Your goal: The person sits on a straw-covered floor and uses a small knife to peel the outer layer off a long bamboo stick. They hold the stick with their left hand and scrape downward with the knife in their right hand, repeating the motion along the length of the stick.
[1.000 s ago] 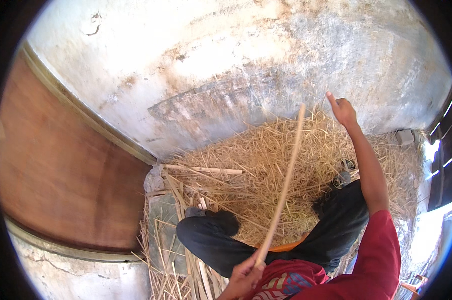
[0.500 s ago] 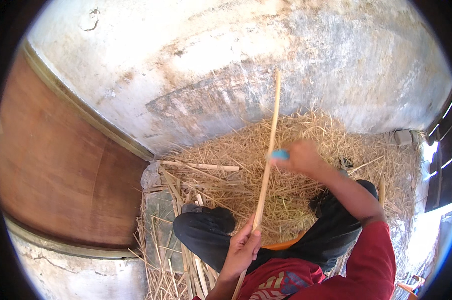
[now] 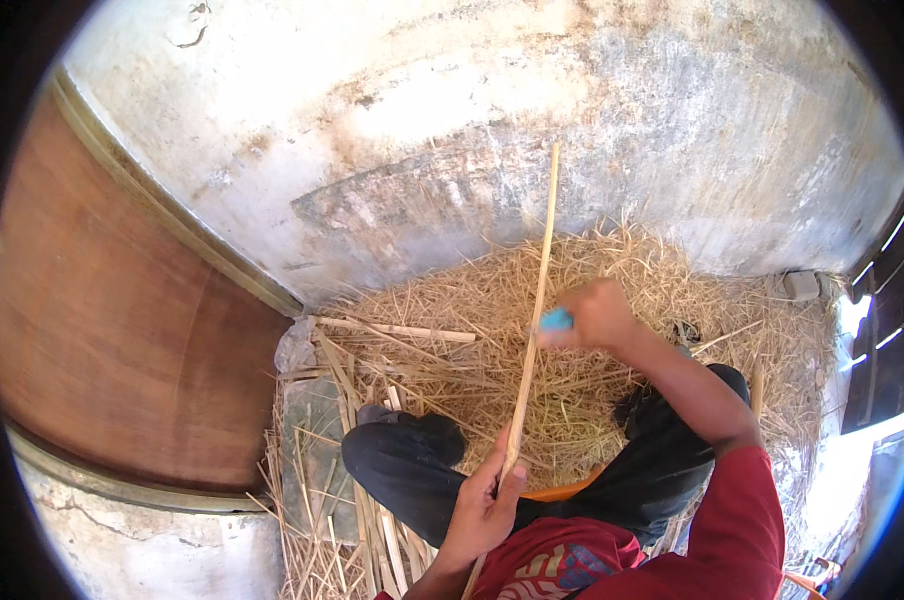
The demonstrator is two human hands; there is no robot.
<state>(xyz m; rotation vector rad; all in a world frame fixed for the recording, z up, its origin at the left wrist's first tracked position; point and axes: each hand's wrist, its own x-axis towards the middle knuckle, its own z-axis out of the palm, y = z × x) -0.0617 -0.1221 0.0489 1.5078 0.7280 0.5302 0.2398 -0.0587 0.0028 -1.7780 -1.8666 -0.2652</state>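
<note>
A long, pale strip that looks like split bamboo or cane (image 3: 543, 262) slants up from my lap toward the wall. Around its lower part my left hand (image 3: 486, 508) is closed, thumb on top. Beside the strip's middle, my right hand (image 3: 600, 318) is closed on a blue tool (image 3: 556, 320) that looks like a knife handle. The blue part lies against or very near the strip's right side; its blade, if any, cannot be made out. The strip's lower end runs under my left forearm.
A thick bed of straw-like shavings (image 3: 572, 400) covers the floor before me. Several loose strips (image 3: 397, 328) lie at the left, by a grey slab (image 3: 317, 420). A stained wall (image 3: 452, 160) rises ahead, a brown wooden panel (image 3: 122, 330) stands left, and a small block (image 3: 800, 286) lies at the far right.
My right hand with the blue tool has shifted slightly down along the strip. My left hand keeps its grip, and the strip stays at nearly the same slant.
</note>
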